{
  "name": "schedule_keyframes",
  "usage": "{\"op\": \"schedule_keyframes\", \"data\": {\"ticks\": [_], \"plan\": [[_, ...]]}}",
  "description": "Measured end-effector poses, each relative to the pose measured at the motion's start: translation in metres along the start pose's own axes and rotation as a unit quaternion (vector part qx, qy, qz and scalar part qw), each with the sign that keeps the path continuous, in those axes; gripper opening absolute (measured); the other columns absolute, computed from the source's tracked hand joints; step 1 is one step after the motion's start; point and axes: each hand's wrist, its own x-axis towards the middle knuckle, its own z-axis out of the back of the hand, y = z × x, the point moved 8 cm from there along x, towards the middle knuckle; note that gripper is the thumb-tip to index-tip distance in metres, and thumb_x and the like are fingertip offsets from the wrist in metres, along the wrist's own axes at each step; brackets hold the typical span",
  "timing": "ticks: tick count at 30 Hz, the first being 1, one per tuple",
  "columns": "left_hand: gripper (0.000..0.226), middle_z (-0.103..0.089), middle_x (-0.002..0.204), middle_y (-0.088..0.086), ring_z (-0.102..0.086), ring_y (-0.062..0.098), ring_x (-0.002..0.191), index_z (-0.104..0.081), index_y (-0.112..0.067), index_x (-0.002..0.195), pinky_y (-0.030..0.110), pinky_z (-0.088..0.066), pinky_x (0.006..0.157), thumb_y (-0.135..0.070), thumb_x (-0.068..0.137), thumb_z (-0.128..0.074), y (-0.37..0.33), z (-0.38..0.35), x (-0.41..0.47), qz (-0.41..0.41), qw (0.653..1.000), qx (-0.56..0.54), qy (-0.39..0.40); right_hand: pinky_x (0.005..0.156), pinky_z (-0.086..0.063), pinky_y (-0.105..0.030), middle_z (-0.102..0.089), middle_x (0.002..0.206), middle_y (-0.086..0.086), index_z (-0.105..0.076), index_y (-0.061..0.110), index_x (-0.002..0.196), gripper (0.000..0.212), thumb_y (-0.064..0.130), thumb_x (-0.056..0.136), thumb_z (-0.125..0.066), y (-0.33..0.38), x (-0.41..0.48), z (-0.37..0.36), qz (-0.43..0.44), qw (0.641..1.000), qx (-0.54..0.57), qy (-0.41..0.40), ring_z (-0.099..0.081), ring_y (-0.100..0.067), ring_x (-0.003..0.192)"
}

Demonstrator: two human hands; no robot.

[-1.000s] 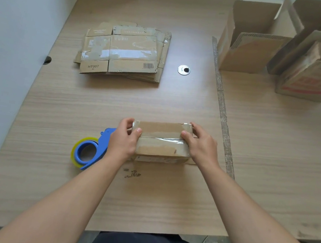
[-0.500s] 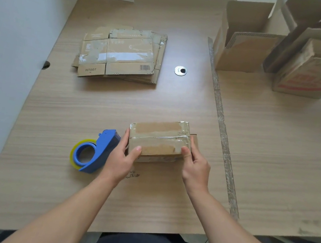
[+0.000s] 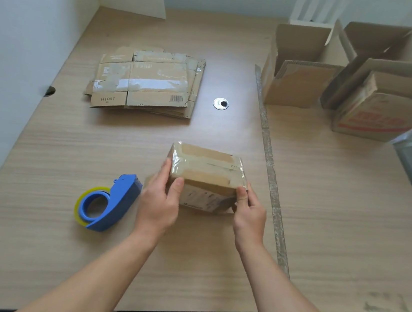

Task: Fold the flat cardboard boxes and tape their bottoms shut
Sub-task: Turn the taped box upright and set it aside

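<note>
A small folded cardboard box sits in the middle of the table with clear tape running across its upper face. My left hand grips its left end, thumb on the near side. My right hand holds the right near corner, thumb up against the edge. The box is tipped slightly, showing its front face with a label. A blue tape dispenser with a yellowish roll lies on the table just left of my left hand. A stack of flat cardboard boxes lies at the back left.
Assembled open boxes stand at the back right, one with red print. A round metal cable grommet is set in the tabletop. A seam strip runs between two table surfaces. A wall borders the left side.
Both hands slid from the box's top ends toward its near corners, and the box tilted so its front face shows. The camera view shifted.
</note>
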Motion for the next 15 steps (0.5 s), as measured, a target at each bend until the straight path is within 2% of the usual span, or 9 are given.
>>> {"op": "schedule_keyframes", "data": {"ticks": [1, 3, 5, 8, 11, 12, 14, 15], "plan": [[0.054, -0.063, 0.13, -0.004, -0.054, 0.015, 0.12, -0.036, -0.031, 0.151, 0.037, -0.044, 0.102, -0.039, 0.1, -0.052, -0.011, 0.0, 0.005, -0.016, 1.0, 0.006, -0.001, 0.108, -0.045, -0.035, -0.06, 0.137, 0.006, -0.059, 0.023, 0.137, 0.043, 0.039, 0.097, -0.059, 0.004, 0.003, 0.003, -0.005, 1.0, 0.013, -0.017, -0.055, -0.008, 0.126], [0.052, -0.066, 0.127, 0.001, -0.058, 0.02, 0.115, -0.041, -0.027, 0.149, 0.041, -0.047, 0.099, -0.039, 0.1, -0.053, -0.028, 0.0, 0.012, -0.031, 0.999, 0.012, -0.01, 0.107, -0.045, -0.03, -0.062, 0.134, 0.008, -0.062, 0.023, 0.133, 0.038, 0.037, 0.098, -0.058, 0.016, 0.006, 0.009, 0.007, 0.998, 0.014, -0.055, -0.056, -0.005, 0.121], [0.049, -0.067, 0.127, 0.001, -0.06, 0.015, 0.112, -0.045, -0.026, 0.147, 0.034, -0.048, 0.098, -0.038, 0.1, -0.054, -0.037, -0.001, 0.015, -0.025, 0.999, 0.007, -0.022, 0.102, -0.044, -0.02, -0.064, 0.132, 0.007, -0.064, 0.022, 0.131, 0.035, 0.035, 0.1, -0.056, 0.03, 0.008, 0.012, 0.018, 0.996, 0.006, -0.083, -0.056, -0.002, 0.117], [0.045, -0.065, 0.13, -0.003, -0.054, 0.001, 0.105, -0.049, -0.026, 0.143, 0.018, -0.042, 0.091, -0.037, 0.1, -0.054, -0.036, -0.001, 0.014, 0.002, 0.999, -0.017, -0.042, 0.105, -0.043, -0.021, -0.064, 0.131, 0.008, -0.065, 0.021, 0.13, 0.033, 0.033, 0.101, -0.054, 0.046, 0.012, 0.012, 0.023, 0.994, -0.007, -0.102, -0.056, -0.002, 0.118], [0.044, -0.064, 0.131, -0.001, -0.058, 0.007, 0.109, -0.05, -0.025, 0.143, 0.023, -0.045, 0.095, -0.036, 0.101, -0.052, -0.033, -0.001, 0.017, 0.019, 0.997, -0.043, -0.057, 0.099, -0.039, -0.014, -0.063, 0.13, 0.016, -0.064, 0.022, 0.131, 0.033, 0.033, 0.101, -0.054, 0.055, 0.012, 0.007, 0.019, 0.996, 0.0, -0.088, -0.054, 0.003, 0.113], [0.044, -0.064, 0.131, -0.001, -0.058, 0.009, 0.11, -0.05, -0.024, 0.143, 0.024, -0.045, 0.097, -0.036, 0.101, -0.052, -0.033, 0.0, 0.018, 0.018, 0.997, -0.045, -0.063, 0.097, -0.04, -0.015, -0.064, 0.123, 0.022, -0.065, 0.024, 0.131, 0.033, 0.034, 0.101, -0.053, 0.057, 0.012, 0.006, 0.016, 0.997, 0.001, -0.08, -0.055, 0.005, 0.109], [0.043, -0.065, 0.13, 0.0, -0.057, 0.008, 0.108, -0.051, -0.024, 0.143, 0.026, -0.045, 0.098, -0.035, 0.101, -0.051, -0.036, 0.003, 0.021, 0.005, 0.996, -0.039, -0.081, 0.092, -0.044, -0.016, -0.065, 0.096, 0.038, -0.069, 0.026, 0.124, 0.029, 0.033, 0.101, -0.054, 0.057, 0.01, 0.004, 0.004, 0.998, 0.005, -0.068, -0.059, 0.012, 0.095], [0.042, -0.066, 0.128, 0.002, -0.058, 0.009, 0.106, -0.051, -0.024, 0.143, 0.028, -0.046, 0.099, -0.034, 0.102, -0.052, -0.037, 0.005, 0.023, -0.002, 0.995, -0.036, -0.091, 0.089, -0.047, -0.015, -0.064, 0.085, 0.041, -0.072, 0.027, 0.117, 0.024, 0.031, 0.101, -0.054, 0.056, 0.01, 0.003, -0.006, 0.998, 0.018, -0.059, -0.059, 0.015, 0.09]]}}
